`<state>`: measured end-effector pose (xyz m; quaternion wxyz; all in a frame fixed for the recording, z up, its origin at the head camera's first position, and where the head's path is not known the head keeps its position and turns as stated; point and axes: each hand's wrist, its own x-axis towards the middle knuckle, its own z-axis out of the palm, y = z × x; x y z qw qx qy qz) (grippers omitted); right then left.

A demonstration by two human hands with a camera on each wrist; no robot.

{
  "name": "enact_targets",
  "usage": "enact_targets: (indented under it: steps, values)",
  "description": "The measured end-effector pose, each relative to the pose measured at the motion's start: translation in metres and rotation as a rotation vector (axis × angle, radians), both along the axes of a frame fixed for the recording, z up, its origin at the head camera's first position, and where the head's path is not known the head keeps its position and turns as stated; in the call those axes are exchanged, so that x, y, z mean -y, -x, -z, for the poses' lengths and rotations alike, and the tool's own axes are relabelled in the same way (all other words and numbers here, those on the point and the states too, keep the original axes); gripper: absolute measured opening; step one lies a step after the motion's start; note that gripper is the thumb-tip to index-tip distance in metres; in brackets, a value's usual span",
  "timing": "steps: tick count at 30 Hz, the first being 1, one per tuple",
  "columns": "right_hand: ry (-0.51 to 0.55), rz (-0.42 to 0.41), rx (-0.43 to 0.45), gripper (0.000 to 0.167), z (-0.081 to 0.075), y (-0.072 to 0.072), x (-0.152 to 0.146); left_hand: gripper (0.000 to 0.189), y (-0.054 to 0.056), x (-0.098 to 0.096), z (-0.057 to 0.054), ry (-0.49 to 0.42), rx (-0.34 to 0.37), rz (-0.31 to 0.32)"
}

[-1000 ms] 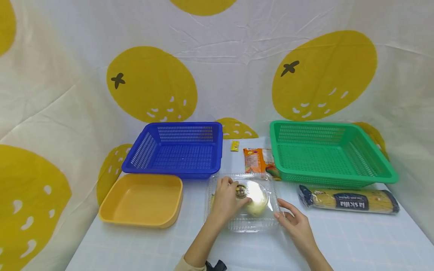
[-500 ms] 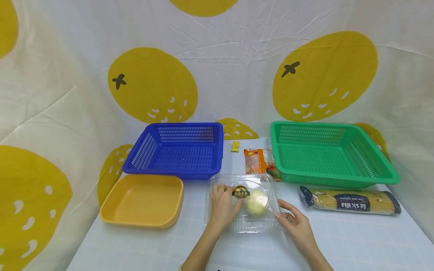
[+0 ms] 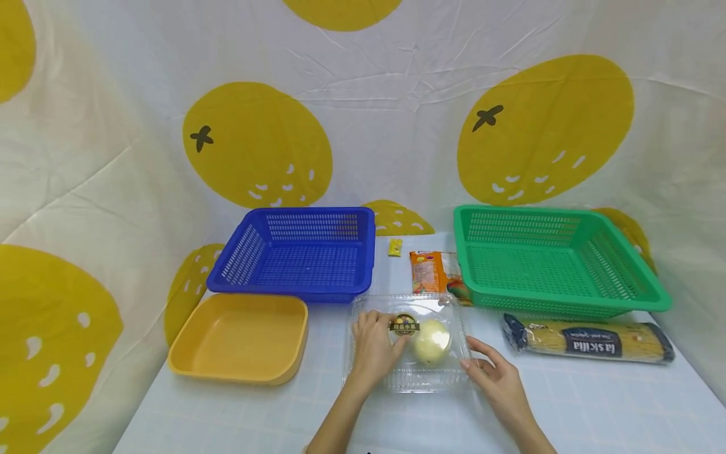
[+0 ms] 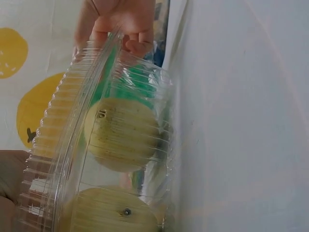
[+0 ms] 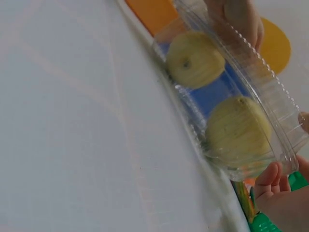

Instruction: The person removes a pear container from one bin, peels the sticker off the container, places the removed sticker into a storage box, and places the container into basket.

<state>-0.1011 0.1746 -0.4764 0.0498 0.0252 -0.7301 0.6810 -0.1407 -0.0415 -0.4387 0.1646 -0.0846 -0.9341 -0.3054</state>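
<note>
The clear container [image 3: 416,381] sat flat at the front middle of the bench [image 3: 601,410], between the yellow tray [image 3: 238,340] and the pasta pack [image 3: 592,340]. The blue basket [image 3: 309,261] stood behind it to the left, the green basket [image 3: 533,271] behind it to the right. Two round, pale yellow fruits, a right-hand fruit [image 3: 431,342] and a left-hand fruit [image 4: 111,210], lay inside. The lid [image 3: 433,308] lay over the base; whether its edge was fully latched could not be told.

Hand states: the left hand [image 3: 374,345] rested on the lid, fingers loosely bent and thumb spread toward the label [image 3: 404,325]. The right hand [image 3: 499,380] pinched the right end of the rim narrowly between thumb and fingers.

Handling properties (judged): the shell was probably thin, light and springy, with slick walls that would dent or crack under a hard squeeze. The fruits likely made up most of the weight and, being round, could roll and shift the balance. The stepped rim and ribbed sides appeared to offer the stiffest hold. For lifting, a grip at both ends with support beneath the base was preferable; holding by the lid alone risked unseating it.
</note>
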Motion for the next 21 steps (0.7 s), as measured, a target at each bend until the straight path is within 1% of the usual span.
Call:
enact_targets:
  steps: [3, 5, 8, 10, 12, 14, 18, 19, 21]
  values:
    - [0.003, -0.001, -0.005, 0.044, -0.0002, -0.0008, -0.0005, 0.017, -0.0001, -0.0013, 0.0002, -0.025, 0.010, 0.013]
    - [0.001, -0.006, -0.008, 0.045, -0.0005, -0.0013, -0.0006, 0.015, -0.0003, -0.0017, 0.0008, -0.049, 0.012, 0.010]
    - [-0.001, -0.017, -0.011, 0.045, -0.0011, -0.0012, -0.0001, 0.027, -0.0008, -0.0008, 0.0016, -0.075, 0.001, -0.017]
    - [-0.009, -0.014, -0.011, 0.045, -0.0013, -0.0006, 0.0004, 0.038, -0.0009, -0.0001, 0.0016, -0.067, -0.007, -0.024]
    - [-0.017, -0.007, -0.005, 0.045, -0.0016, -0.0001, 0.0007, 0.043, -0.0009, 0.0006, 0.0012, -0.054, -0.009, -0.019]
    - [-0.025, 0.003, 0.000, 0.045, -0.0016, 0.0003, 0.0007, 0.043, -0.0007, 0.0011, 0.0004, -0.041, -0.005, -0.007]
    - [-0.030, 0.005, 0.005, 0.044, -0.0018, 0.0001, 0.0000, 0.031, -0.0015, 0.0019, -0.0007, -0.024, -0.014, 0.027]
    - [-0.031, 0.003, 0.005, 0.044, -0.0020, -0.0001, -0.0001, 0.028, -0.0024, 0.0024, -0.0005, -0.027, -0.026, 0.039]
    - [-0.031, -0.009, 0.004, 0.045, -0.0028, -0.0007, -0.0002, 0.024, -0.0050, 0.0043, 0.0011, -0.045, -0.073, 0.048]
